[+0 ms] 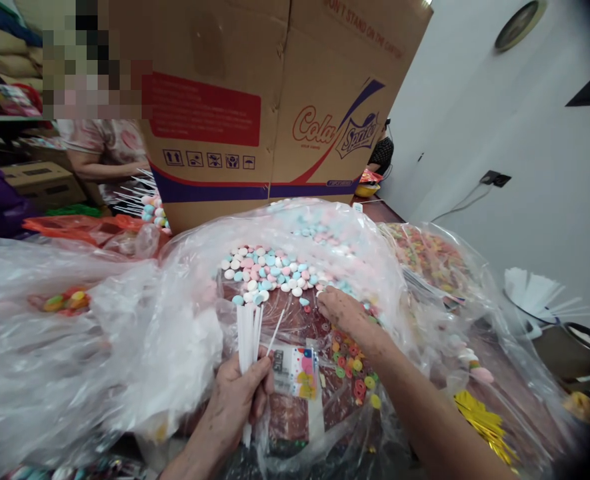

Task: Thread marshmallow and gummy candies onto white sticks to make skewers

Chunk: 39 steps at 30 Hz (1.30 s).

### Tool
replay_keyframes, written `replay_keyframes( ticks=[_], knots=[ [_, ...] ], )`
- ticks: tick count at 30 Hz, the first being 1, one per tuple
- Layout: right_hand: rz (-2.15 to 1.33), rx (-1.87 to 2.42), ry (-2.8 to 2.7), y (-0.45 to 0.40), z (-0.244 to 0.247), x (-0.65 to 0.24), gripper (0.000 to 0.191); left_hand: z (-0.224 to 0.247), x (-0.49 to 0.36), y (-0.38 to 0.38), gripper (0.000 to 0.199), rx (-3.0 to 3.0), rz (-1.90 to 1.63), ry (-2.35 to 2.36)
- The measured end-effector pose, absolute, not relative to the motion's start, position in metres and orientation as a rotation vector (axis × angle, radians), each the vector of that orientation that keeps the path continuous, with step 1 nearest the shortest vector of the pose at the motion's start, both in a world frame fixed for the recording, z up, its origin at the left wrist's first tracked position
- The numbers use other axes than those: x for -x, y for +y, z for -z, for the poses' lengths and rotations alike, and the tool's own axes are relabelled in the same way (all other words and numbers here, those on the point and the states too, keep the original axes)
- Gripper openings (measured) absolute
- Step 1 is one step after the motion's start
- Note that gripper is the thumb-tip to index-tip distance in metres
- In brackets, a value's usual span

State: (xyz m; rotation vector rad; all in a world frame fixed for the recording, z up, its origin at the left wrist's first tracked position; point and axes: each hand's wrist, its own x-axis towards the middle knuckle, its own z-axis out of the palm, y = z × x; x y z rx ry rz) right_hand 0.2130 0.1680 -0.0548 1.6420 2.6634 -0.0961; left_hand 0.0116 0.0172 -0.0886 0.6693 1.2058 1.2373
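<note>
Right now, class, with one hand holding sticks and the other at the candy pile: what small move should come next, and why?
Probably the right hand should pinch one pastel candy from the edge of the pile. Its fingertips already touch that edge inside the open clear bag, while the left hand holds white sticks upright, one splayed apart.

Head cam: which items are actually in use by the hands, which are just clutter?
In use:
left hand gripping white sticks
right hand at the pastel candies
clear plastic bag holding them

Lying about:
cardboard box
ring candies
gold twist ties
wall clock
</note>
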Motion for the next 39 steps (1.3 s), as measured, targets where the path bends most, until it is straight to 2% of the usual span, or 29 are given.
replay_keyframes(
  ticks=[3,9,16,19,22,28,33,39],
  knots=[
    [0.132,-1.633,2.732,0.17,0.054,-0.203,0.019,0.09,-0.011,0.017,0.038,-0.656,-1.236,1.202],
    [0.248,-1.562,2.825,0.176,0.06,-0.184,0.006,0.09,-0.011,0.016,0.04,-0.65,-1.205,1.209],
    [0.023,-1.941,2.688,0.199,0.055,-0.181,0.039,0.096,-0.01,0.014,0.043,-0.636,-1.222,1.186],
    [-0.065,-1.811,2.719,0.202,0.059,-0.17,0.051,0.099,-0.01,0.013,0.044,-0.65,-1.229,1.186],
    [-0.004,-1.656,2.765,0.196,0.063,-0.166,0.046,0.1,-0.01,0.014,0.045,-0.644,-1.234,1.182],
    [0.491,-1.451,2.889,0.183,0.055,-0.19,0.042,0.097,-0.009,0.015,0.041,-0.671,-1.226,1.176],
    [0.331,-1.674,2.805,0.175,0.044,-0.203,0.026,0.097,-0.009,0.015,0.042,-0.671,-1.206,1.183],
    [0.385,-1.531,2.854,0.149,0.044,-0.194,0.016,0.096,-0.009,0.014,0.04,-0.677,-1.237,1.153]
  ],
)
